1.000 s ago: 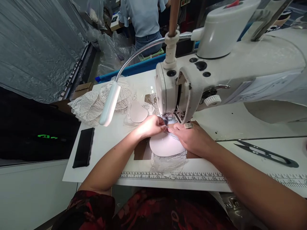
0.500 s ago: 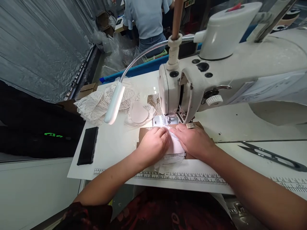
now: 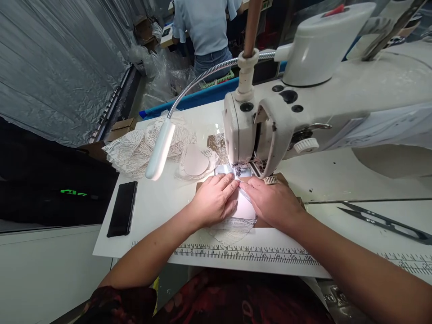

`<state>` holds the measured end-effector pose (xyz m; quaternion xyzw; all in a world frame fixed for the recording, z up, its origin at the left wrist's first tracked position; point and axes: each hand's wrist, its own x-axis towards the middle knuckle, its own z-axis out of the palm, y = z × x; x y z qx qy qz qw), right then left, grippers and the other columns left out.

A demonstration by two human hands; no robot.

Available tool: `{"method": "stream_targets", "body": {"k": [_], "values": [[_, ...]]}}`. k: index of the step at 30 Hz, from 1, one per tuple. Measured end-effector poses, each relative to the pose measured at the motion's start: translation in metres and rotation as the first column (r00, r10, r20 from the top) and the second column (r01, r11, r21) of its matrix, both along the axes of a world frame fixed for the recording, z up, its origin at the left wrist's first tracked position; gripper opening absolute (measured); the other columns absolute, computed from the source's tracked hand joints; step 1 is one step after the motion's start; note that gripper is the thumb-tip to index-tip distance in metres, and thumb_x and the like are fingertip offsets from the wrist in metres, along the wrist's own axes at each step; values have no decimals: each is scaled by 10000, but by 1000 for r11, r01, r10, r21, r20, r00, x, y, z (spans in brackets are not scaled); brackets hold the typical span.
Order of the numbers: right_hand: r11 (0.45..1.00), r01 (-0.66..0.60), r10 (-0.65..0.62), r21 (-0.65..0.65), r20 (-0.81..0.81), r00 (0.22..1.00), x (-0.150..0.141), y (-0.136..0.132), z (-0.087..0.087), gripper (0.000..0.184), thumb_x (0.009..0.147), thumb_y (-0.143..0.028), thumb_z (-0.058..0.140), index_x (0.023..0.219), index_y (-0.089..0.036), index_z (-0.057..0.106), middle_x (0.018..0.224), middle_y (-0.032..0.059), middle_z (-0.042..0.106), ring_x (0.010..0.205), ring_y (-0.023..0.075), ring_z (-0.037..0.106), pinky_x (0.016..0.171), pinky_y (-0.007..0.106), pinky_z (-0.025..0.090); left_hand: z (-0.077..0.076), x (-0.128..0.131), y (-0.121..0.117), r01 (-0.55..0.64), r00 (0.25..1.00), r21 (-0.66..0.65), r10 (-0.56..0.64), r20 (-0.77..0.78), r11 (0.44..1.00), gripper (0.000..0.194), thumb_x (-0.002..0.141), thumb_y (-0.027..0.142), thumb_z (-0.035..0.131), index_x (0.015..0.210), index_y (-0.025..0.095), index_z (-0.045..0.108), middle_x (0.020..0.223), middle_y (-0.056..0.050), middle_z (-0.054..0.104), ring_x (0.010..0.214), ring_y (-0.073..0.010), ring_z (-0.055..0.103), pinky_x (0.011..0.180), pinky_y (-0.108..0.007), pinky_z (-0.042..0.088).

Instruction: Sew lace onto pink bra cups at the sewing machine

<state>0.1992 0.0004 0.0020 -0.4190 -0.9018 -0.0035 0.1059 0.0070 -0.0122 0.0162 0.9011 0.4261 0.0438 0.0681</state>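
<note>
The white pad [image 3: 245, 209] and the lace piece [image 3: 231, 231] lie together on a brown board [image 3: 263, 222] near the middle of the table's [image 3: 150, 193] near edge, just in front of the sewing machine's [image 3: 232, 130] presser foot [image 3: 240, 170]. The lace shows past the pad toward that edge.

The person's left hand [image 3: 215, 198] lies palm down across the pad's left part, fingers stretched toward the foot and not curled round anything; so spread, it probably keeps the layers flat. The right hand [image 3: 274, 198] rests along the pad's other side, its fingertips close to the left hand's beside the foot. Whether it pinches the material or only presses on it cannot be told; its place suggests it steadies that side.

The lamp [image 3: 161, 150] is bent over on its flexible neck, seemingly to light the spot by the needle. A lace pile [image 3: 135, 153] is gathered toward the table's far left corner, with another pad on lace [image 3: 196, 161] between it and the machine, perhaps to stay within reach yet out of the way. The phone [image 3: 122, 209] lies by the left edge. The thread snips [image 3: 384, 221] lie well right of the hands, likely for easy pick-up. A ruler scale [image 3: 246, 254] runs along the near edge.
</note>
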Motion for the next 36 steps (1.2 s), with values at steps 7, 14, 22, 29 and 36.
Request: {"method": "stream_targets", "body": {"k": [7, 14, 22, 29, 36], "values": [[1000, 28, -28, -1, 23, 999, -1, -2, -2, 270, 850, -109, 457, 986, -180, 679, 862, 42, 703, 726, 181, 536, 642, 317, 260, 2, -3, 8, 64, 998, -20, -64, -8, 998, 524, 897, 351, 411, 1341, 74, 437, 1284, -206, 528, 1125, -292, 502, 980, -469, 408], [996, 62, -64, 67, 18, 998, -2, -2, -6, 301, 868, -90, 439, 1023, -180, 682, 832, 36, 701, 769, 197, 562, 724, 343, 301, 0, -2, 13, 75, 997, -9, -75, 10, 997, 514, 913, 357, 386, 1310, 43, 481, 1208, -214, 572, 1120, -295, 514, 995, -459, 398], [988, 70, -72, 139, 12, 997, -2, -1, -9, 342, 866, -83, 443, 1111, -176, 662, 906, 71, 717, 876, 232, 585, 730, 353, 319, 1, -1, 15, 63, 998, -27, -62, 16, 998, 500, 918, 359, 382, 1305, 60, 488, 1280, -207, 534, 1212, -318, 456, 1027, -485, 373], [990, 83, -84, 110, -2, 997, -2, -1, -5, 345, 883, -91, 421, 1133, -156, 651, 956, 81, 705, 873, 231, 588, 730, 357, 335, -1, -4, 16, 66, 998, -82, -68, -18, 994, 552, 910, 433, 396, 1353, 106, 435, 1341, -204, 483, 1249, -336, 421, 1053, -542, 311], [994, 87, -87, 72, 9, 996, -3, 0, -3, 332, 877, -99, 416, 1084, -169, 667, 916, 72, 703, 859, 234, 595, 723, 359, 334, 8, -13, 20, 119, 987, -117, -129, -90, 986, 561, 904, 434, 406, 1374, 127, 406, 1368, -196, 463, 1279, -336, 400, 1078, -563, 258]]}}
